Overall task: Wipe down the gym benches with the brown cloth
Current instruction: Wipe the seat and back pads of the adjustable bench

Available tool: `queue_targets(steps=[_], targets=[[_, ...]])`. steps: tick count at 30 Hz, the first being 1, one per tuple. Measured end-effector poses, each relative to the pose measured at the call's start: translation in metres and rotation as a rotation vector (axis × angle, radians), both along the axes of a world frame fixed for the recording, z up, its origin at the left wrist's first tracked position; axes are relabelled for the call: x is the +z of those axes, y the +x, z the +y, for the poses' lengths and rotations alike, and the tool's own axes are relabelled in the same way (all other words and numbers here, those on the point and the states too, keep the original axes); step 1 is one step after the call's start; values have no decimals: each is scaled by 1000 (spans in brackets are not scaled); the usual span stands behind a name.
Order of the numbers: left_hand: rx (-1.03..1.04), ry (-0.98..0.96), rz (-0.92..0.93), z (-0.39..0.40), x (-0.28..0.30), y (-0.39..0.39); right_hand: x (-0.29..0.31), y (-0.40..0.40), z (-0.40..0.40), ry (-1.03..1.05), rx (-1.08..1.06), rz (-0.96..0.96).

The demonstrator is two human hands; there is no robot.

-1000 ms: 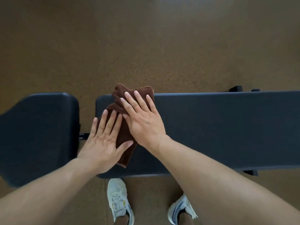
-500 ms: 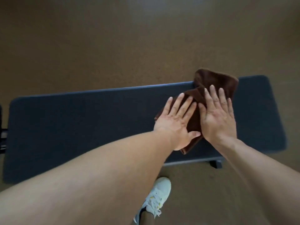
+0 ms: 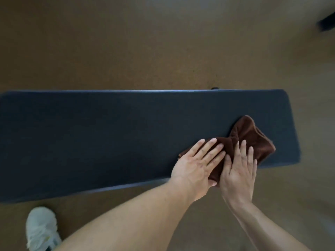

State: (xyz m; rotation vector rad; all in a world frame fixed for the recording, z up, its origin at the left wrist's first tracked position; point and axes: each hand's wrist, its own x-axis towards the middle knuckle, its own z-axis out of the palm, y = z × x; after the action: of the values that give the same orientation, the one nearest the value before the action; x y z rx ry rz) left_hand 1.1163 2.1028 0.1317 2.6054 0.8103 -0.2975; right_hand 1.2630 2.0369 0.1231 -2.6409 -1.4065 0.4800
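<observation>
A long dark padded gym bench (image 3: 108, 133) runs across the view. The bunched brown cloth (image 3: 253, 140) lies on its near right part, close to the bench's right end. My left hand (image 3: 197, 167) lies flat on the cloth's left portion with the fingers stretched out. My right hand (image 3: 239, 171) presses flat on the cloth beside it, thumbs nearly touching. Both palms hold the cloth against the pad. The part of the cloth under the hands is hidden.
Brown speckled floor surrounds the bench. My white shoe (image 3: 41, 230) stands on the floor at the lower left, in front of the bench. A small dark bench foot (image 3: 215, 88) shows behind the far edge. A dark object (image 3: 326, 24) sits at the top right corner.
Both hands slid the cloth rightward along the bench, from its left end to near its right end, and nearer to the front edge. The second pad at the left has left the view.
</observation>
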Motion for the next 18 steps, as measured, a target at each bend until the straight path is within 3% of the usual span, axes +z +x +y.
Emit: queue_targets(steps=[12, 18], targets=[[501, -34, 1, 1, 16, -396, 4, -389, 84, 17, 406, 24], [587, -304, -13, 46, 13, -471, 8, -472, 141, -13, 510, 28]])
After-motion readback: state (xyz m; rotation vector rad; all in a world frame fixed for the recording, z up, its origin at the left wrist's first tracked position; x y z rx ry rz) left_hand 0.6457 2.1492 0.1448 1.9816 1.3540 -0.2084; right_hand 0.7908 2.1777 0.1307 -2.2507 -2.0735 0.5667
